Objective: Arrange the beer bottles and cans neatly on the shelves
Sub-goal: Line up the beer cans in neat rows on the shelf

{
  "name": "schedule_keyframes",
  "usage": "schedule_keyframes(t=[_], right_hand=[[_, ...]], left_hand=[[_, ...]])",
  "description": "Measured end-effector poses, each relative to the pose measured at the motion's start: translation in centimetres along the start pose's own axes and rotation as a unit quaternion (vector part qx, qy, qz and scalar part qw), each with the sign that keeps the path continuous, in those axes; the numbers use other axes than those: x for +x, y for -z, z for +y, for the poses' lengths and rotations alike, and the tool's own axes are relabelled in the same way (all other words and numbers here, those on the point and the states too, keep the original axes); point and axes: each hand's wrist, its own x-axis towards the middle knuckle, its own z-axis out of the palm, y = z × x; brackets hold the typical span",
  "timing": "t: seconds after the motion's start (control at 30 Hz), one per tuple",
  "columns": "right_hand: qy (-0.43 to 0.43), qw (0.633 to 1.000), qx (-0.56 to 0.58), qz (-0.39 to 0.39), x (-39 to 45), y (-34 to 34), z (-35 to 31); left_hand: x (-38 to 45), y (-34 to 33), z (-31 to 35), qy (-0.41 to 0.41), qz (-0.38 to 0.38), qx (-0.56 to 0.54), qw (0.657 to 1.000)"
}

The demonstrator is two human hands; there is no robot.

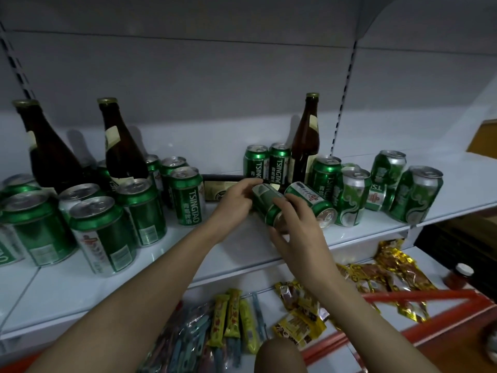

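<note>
Here both hands (236,200) (293,232) grip one smooth green can (265,203) (lying sideways) on the shelf (242,246).

Glossy green metal cans (187,196) with bare silver lids crowd a smooth, white-painted shelf (80,289) of matt finish. Left of the fingers (289,208), brown glass bottles (122,146) shine dully under gold metal caps and cream paper labels. The can (265,201) under the fingers shows a polished, reflective skin. Below the fingers, crinkled foil-like snack packets (398,267) in gold and yellow plastic wrappers (232,313) catch the light.
</note>
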Motion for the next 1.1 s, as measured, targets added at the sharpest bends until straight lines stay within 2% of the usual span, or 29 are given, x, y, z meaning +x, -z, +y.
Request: schedule_keyframes(t=[0.1,0.17,0.3,0.47,0.67,0.8,0.9,0.97,1.1], right_hand=[[-0.003,0.996,0.077,0.042,1.3,0.6,-1.4],[-0.040,0.989,0.128,0.059,2.4,1.0,-2.4],[-0.081,0.975,0.203,0.032,4.5,1.4,-4.1],[-0.071,0.970,0.231,-0.007,5.7,0.4,-6.7],[-0.064,0.969,0.235,-0.034,6.3,-1.7,-8.7],[-0.070,0.950,0.292,-0.089,6.1,-2.7,-9.1],[-0.070,0.910,0.369,-0.173,5.0,-3.2,-9.0],[-0.074,0.890,0.402,-0.202,4.5,-3.6,-9.0],[-0.112,0.878,0.403,-0.232,4.4,-4.8,-9.2]], left_hand=[[-1.4,1.9,0.7,-0.063,-0.044,0.071,0.995],[-2.4,3.0,1.1,-0.093,-0.070,0.126,0.985],[-4.4,4.4,2.0,-0.111,-0.097,0.186,0.971],[-5.8,6.5,3.7,-0.130,-0.045,0.188,0.972],[-7.0,9.4,5.0,-0.118,-0.038,0.291,0.949],[-7.5,11.3,5.3,-0.122,-0.037,0.353,0.927],[-7.9,12.5,5.7,-0.122,-0.037,0.408,0.904],[-8.1,12.9,6.1,-0.120,-0.037,0.455,0.881],[-8.7,13.7,6.6,-0.086,-0.018,0.552,0.829]])
